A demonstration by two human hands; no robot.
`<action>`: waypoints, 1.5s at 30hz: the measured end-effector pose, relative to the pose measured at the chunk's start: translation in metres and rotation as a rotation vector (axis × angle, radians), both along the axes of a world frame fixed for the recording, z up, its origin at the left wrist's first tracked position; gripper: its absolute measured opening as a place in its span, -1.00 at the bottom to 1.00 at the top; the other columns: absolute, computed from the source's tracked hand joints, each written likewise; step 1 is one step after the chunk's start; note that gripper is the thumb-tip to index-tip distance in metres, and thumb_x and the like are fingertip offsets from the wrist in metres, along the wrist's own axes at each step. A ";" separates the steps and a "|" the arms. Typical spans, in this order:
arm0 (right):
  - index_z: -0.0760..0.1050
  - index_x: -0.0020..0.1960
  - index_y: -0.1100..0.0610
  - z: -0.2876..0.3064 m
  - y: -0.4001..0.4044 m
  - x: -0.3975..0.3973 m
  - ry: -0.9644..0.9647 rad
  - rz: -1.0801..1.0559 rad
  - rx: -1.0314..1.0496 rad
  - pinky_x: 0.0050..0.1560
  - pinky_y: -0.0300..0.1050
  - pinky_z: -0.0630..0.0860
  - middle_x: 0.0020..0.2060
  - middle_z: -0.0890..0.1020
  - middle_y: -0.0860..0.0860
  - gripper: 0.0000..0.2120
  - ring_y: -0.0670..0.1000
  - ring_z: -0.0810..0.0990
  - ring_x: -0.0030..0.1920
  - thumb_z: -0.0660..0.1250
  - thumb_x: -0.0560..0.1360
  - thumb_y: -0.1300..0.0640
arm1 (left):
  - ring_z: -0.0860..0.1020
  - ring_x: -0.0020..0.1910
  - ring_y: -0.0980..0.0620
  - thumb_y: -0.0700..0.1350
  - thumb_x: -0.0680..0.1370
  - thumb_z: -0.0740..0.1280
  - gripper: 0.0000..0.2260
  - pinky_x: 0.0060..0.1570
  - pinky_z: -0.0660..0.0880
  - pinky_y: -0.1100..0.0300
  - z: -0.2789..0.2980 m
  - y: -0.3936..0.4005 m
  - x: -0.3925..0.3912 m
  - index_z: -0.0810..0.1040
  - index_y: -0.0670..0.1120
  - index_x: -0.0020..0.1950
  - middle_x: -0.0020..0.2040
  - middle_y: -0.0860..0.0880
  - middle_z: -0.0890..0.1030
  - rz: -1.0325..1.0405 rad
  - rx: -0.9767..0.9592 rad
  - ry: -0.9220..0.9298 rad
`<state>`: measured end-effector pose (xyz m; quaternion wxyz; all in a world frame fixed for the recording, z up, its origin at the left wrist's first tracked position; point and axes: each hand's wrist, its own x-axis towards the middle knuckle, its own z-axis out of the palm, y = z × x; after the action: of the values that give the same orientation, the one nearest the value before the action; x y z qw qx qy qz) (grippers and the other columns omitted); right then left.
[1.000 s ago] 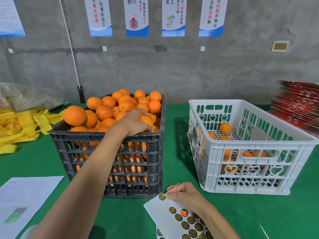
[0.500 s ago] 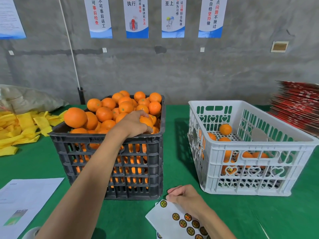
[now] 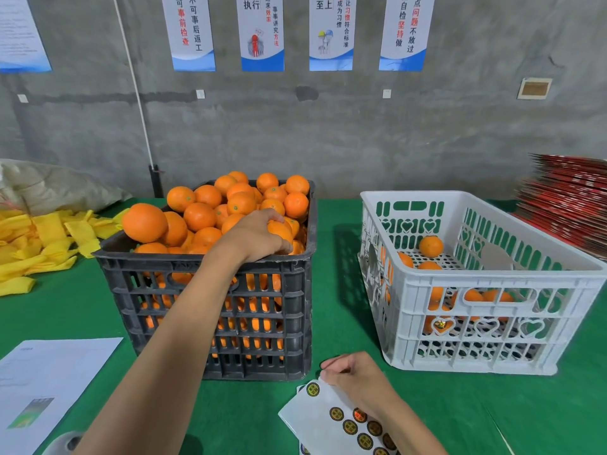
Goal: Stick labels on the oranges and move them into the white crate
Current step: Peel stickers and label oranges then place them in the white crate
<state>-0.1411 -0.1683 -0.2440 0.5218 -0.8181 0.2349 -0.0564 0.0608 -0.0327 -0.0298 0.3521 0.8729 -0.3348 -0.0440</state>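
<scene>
A black crate (image 3: 210,277) heaped with oranges stands at centre left. My left hand (image 3: 254,236) reaches over its front rim and grips an orange (image 3: 279,229) at the near right of the pile. To the right stands the white crate (image 3: 476,284) holding several oranges (image 3: 431,246). My right hand (image 3: 356,376) rests curled on the upper edge of a white label sheet (image 3: 322,418) with round dark-and-gold stickers, lying on the green table in front of the crates. Whether its fingertips hold a sticker is hidden.
Yellow foam nets (image 3: 42,238) lie in a heap at the left. A printed paper (image 3: 49,382) sits at the near left. Flattened red cartons (image 3: 568,201) are stacked at the far right. A grey wall with posters stands behind the green table (image 3: 331,290).
My right hand has shifted slightly along the top edge of the label sheet. My left hand stays on the same orange in the black crate.
</scene>
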 end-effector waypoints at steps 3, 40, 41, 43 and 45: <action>0.72 -0.24 0.07 -0.003 0.002 0.003 -0.019 -0.100 -0.061 -0.19 -0.54 0.41 -0.19 0.73 -0.21 -0.77 -0.29 0.65 -0.10 0.41 0.57 0.18 | 0.44 0.15 -0.01 -0.01 0.42 0.57 -0.41 0.02 0.40 0.13 -0.001 0.000 0.001 0.46 0.09 0.41 0.30 -0.03 0.48 0.002 -0.003 -0.012; 0.16 0.58 0.15 0.218 -0.040 0.032 -0.214 -0.561 -1.073 -0.11 0.02 0.52 0.52 0.32 0.10 -0.47 0.26 0.63 0.13 0.16 0.70 -0.04 | 0.38 0.42 -0.13 0.05 0.49 0.46 -0.62 0.46 0.13 -0.30 0.013 0.059 0.034 0.58 0.09 0.30 0.38 0.00 0.52 0.413 0.053 -0.671; 0.17 0.57 0.14 0.215 -0.052 0.026 -0.161 -0.596 -1.059 -0.07 0.04 0.53 0.55 0.28 0.11 -0.50 0.28 0.60 0.18 0.19 0.69 0.03 | 0.31 0.46 -0.19 0.04 0.48 0.45 -0.60 0.45 0.01 -0.40 0.014 0.072 0.044 0.57 0.09 0.32 0.42 -0.05 0.46 0.540 0.142 -0.692; 0.24 0.54 0.12 0.209 -0.072 0.018 -0.087 -0.639 -1.034 0.05 0.12 0.56 0.60 0.18 0.12 -0.52 0.33 0.47 0.33 0.24 0.64 0.21 | 0.22 0.48 -0.31 0.00 0.50 0.40 -0.53 0.43 0.02 -0.46 0.018 0.092 0.057 0.48 0.11 0.42 0.48 -0.15 0.34 0.672 0.263 -0.534; 0.38 0.47 0.15 0.203 -0.080 0.015 -0.055 -0.633 -1.029 0.17 0.16 0.53 0.62 0.14 0.11 -0.52 0.32 0.34 0.45 0.26 0.56 0.36 | 0.24 0.44 -0.37 -0.06 0.53 0.33 -0.52 0.42 0.20 -0.35 0.021 0.102 0.066 0.43 0.07 0.47 0.46 -0.20 0.29 0.734 0.345 -0.316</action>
<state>-0.1257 -0.2485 -0.0410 0.0228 -0.8542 0.3959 -0.3364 0.1266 0.0696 -0.0093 0.1378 0.9762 -0.0398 0.1629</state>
